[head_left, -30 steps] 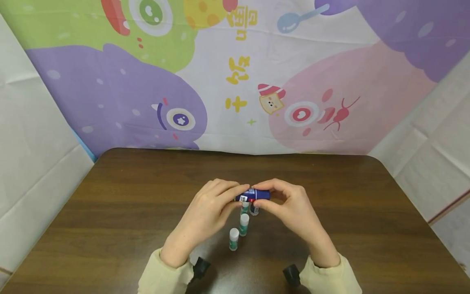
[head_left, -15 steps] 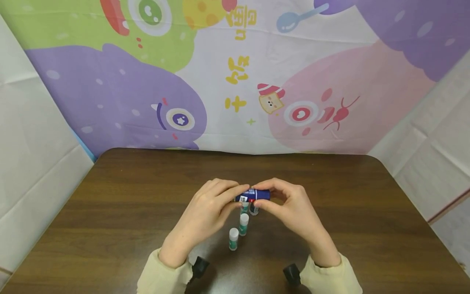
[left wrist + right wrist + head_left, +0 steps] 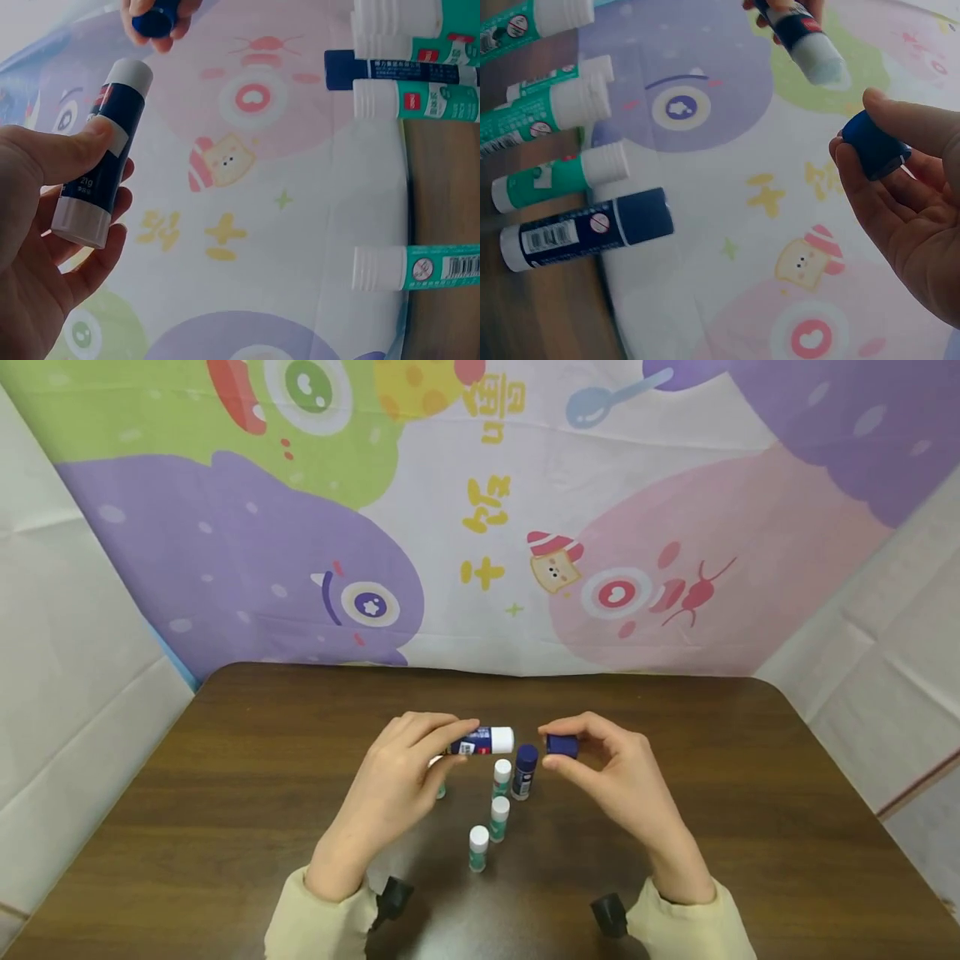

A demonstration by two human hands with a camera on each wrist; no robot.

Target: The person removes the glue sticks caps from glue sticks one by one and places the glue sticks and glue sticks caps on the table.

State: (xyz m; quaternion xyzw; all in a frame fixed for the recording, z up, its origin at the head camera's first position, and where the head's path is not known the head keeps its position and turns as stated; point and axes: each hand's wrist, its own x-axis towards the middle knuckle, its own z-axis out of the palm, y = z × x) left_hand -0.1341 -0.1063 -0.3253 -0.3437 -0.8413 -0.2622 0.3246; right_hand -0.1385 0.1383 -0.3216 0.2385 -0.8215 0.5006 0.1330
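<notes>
My left hand (image 3: 405, 768) grips a navy glue stick (image 3: 112, 146) by its labelled body, held sideways above the table in the head view. Its white end (image 3: 502, 740) is bare and points to the right. A short way off, my right hand (image 3: 611, 768) pinches the dark blue cap (image 3: 874, 142) between thumb and fingers; a gap separates cap and stick. Under the hands stands a capped navy glue stick (image 3: 524, 772). Beside it are several green glue sticks with white caps, one at the front (image 3: 477, 849), one partly hidden behind my left hand (image 3: 440, 789).
The brown wooden table (image 3: 262, 760) carries the upright sticks near its middle. A cartoon-printed cloth (image 3: 480, 627) hangs behind its far edge, and white sheets (image 3: 892, 635) flank both sides. A black wrist camera (image 3: 610, 914) sits at each sleeve.
The blue cap has come off the glue stick. My left hand has moved left and slightly up with the stick, my right hand right with the cap, exposing the standing navy stick.
</notes>
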